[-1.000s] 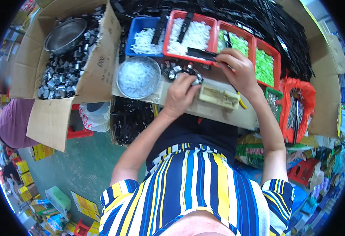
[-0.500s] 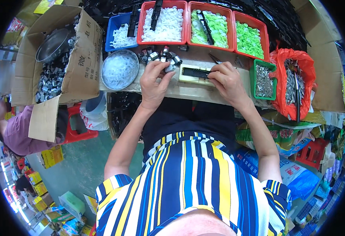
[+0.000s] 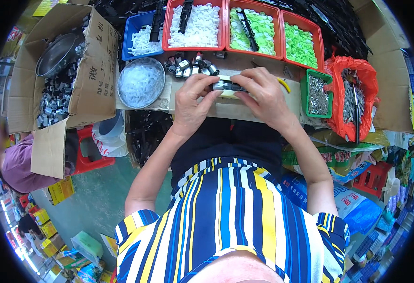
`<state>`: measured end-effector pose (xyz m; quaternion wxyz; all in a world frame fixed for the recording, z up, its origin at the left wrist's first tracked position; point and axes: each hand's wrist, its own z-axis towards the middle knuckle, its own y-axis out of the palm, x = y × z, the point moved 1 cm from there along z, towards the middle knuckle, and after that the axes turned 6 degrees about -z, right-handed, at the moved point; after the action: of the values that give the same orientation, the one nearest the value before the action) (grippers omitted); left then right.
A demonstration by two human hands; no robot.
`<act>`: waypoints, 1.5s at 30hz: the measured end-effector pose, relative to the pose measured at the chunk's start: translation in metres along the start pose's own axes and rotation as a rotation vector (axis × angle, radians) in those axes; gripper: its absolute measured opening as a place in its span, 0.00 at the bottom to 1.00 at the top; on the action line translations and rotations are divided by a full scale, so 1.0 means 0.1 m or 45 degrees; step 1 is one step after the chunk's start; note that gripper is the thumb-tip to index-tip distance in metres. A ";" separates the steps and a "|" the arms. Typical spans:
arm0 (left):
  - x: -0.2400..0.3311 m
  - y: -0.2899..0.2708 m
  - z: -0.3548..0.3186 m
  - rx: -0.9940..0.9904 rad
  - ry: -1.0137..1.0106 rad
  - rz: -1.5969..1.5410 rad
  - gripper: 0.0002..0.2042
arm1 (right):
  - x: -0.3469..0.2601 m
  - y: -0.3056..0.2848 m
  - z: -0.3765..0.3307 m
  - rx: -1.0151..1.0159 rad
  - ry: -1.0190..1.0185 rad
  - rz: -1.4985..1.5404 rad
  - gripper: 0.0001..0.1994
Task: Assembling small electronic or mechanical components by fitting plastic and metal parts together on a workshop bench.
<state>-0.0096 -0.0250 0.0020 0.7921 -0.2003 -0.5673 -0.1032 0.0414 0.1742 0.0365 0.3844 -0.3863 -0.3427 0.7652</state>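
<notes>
Both hands meet over a cream block [image 3: 226, 95] on the bench. My left hand [image 3: 191, 103] pinches a small silver motor [image 3: 218, 86] at the left end of a narrow black plastic housing [image 3: 235, 87]. My right hand [image 3: 267, 98] grips that housing from the right, thumb in front and fingers behind. Fingers cover much of both parts, so I cannot tell whether the motor is seated in the housing. Just behind my left hand lies a loose cluster of small motors [image 3: 184, 67]. A yellow-handled tool [image 3: 284, 85] lies partly hidden behind my right hand.
A round metal bowl of clear pieces [image 3: 141, 83] and a carton of motors [image 3: 93, 70] stand left. Along the back are a blue bin [image 3: 130, 40] and red bins [image 3: 224, 28]. Right are a green tray of metal pins [image 3: 317, 96] and a red bag [image 3: 372, 94].
My left hand has moved right, bringing the motor from beside the cluster to the black housing. My right hand has shifted slightly left. More of the yellow-handled tool shows now.
</notes>
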 end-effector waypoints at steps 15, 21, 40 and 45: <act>-0.04 0.07 0.16 -0.170 -0.659 -0.691 0.11 | 0.02 0.20 -0.01 -0.006 -0.032 0.000 0.16; -0.11 0.13 0.20 -0.108 -0.556 -0.440 0.10 | 0.11 0.31 -0.04 -0.006 0.078 0.000 0.12; -0.30 0.30 0.21 0.003 -0.325 -0.183 0.04 | 0.13 0.22 0.12 -0.196 0.096 -0.006 0.08; -0.34 0.20 0.11 -0.009 -0.414 -0.154 0.06 | 0.17 -0.08 -0.04 -0.049 0.231 0.069 0.12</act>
<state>-0.0226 -0.0042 -0.0306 0.6815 -0.1826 -0.6986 -0.1191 0.0409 0.1932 0.0361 0.3855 -0.4706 -0.3105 0.7304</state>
